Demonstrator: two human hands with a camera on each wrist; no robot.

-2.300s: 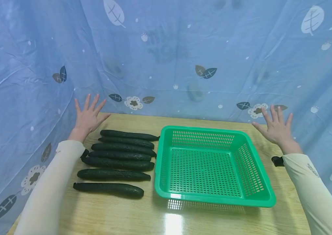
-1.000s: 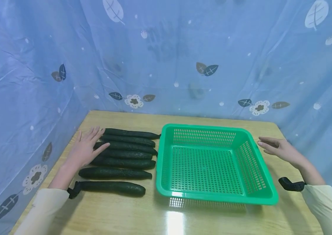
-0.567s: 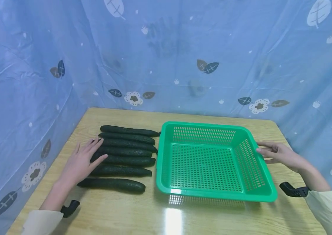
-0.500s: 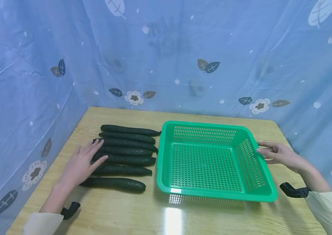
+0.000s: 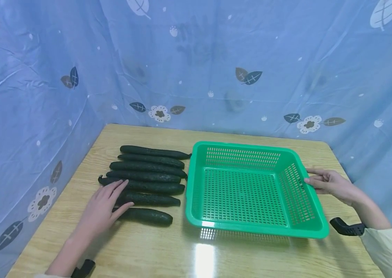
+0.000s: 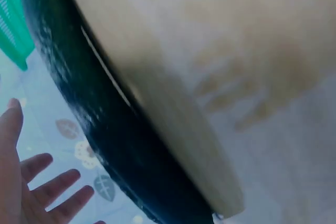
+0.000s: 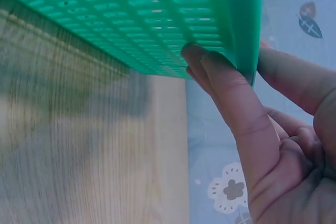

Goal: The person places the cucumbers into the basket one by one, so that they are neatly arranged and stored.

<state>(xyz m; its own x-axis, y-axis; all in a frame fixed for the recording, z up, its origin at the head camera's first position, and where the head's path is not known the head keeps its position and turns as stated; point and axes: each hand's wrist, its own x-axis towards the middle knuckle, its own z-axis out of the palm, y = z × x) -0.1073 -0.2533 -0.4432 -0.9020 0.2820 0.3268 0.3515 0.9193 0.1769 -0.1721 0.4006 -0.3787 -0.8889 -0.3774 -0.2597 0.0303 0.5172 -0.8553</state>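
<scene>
Several dark green cucumbers (image 5: 147,166) lie side by side on the left of the table. My left hand (image 5: 99,211) is over the left ends of the nearest ones, fingers spread, hiding part of them. In the left wrist view, the nearest cucumber (image 6: 110,114) runs diagonally, and the fingers of my left hand (image 6: 37,187) show apart from it, holding nothing. A green plastic basket (image 5: 256,233) with slotted walls stands right of the cucumbers, with nothing in it. My right hand (image 5: 335,186) pinches its right rim, thumb at the edge and fingers against the outer wall (image 7: 157,19).
The wooden table (image 5: 147,255) carries everything. A blue curtain (image 5: 210,58) with leaf and flower prints closes off the back and sides. Black wrist mounts (image 5: 347,226) stick out below both hands.
Both hands came down from raised and spread. The right hand moved in and took hold of the basket's rim. The left hand moved toward the near cucumbers. Basket and cucumbers stay put.
</scene>
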